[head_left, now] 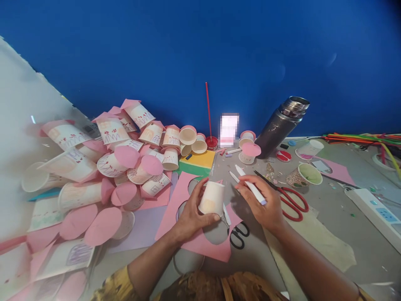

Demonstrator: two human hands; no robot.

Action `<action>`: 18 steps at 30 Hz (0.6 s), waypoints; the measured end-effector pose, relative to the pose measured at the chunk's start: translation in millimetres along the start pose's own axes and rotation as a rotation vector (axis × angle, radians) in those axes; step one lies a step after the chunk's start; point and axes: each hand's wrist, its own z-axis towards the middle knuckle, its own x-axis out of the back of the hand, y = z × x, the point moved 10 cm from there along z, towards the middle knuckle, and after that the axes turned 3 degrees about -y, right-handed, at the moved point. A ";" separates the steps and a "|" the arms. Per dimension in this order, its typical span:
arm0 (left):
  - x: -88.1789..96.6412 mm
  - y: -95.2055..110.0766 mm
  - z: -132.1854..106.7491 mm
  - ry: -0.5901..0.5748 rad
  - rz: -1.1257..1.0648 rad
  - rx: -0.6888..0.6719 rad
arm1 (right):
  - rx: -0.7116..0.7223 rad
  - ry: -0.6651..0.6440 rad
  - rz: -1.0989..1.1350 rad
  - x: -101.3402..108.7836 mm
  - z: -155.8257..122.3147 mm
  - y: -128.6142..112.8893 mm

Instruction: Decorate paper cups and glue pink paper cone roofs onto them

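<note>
My left hand (191, 213) is wrapped round a small white paper cup (212, 198), held upside down over a pink paper sheet (200, 242) with round holes cut out of it. My right hand (263, 202) grips a white marker (252, 187) with a purple end, just to the right of the cup. A second white pen (233, 176) lies on the table beside it. Black-handled scissors (238, 234) lie under the cup, partly hidden.
A heap of decorated cups with pink paper lids (103, 167) fills the left side. Red-handled scissors (291, 200), a steel flask (282, 123), a green-lined cup (305, 174), yellow and green paper (197, 161), a white power strip (372, 209) and coloured sticks (363, 140) lie around.
</note>
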 end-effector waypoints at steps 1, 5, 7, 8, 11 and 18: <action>1.7 2.5 -1.1 0.016 0.104 -0.011 | -0.022 -0.037 -0.008 -4.4 2.1 3.3; -3.6 13.5 -4.7 -0.023 0.367 -0.084 | -0.120 -0.172 0.004 -19.3 5.9 16.6; -7.1 16.4 -5.9 -0.060 0.423 -0.108 | -0.158 -0.247 0.020 -27.0 4.7 20.0; -8.5 17.3 -6.3 -0.078 0.440 -0.116 | -0.172 -0.281 0.024 -30.4 3.6 20.7; -10.6 19.2 -7.1 -0.131 0.462 -0.143 | -0.210 -0.335 0.038 -35.9 1.2 21.8; 13.0 41.5 -8.8 0.106 0.319 -0.337 | -0.388 -0.034 0.311 -17.6 4.2 50.4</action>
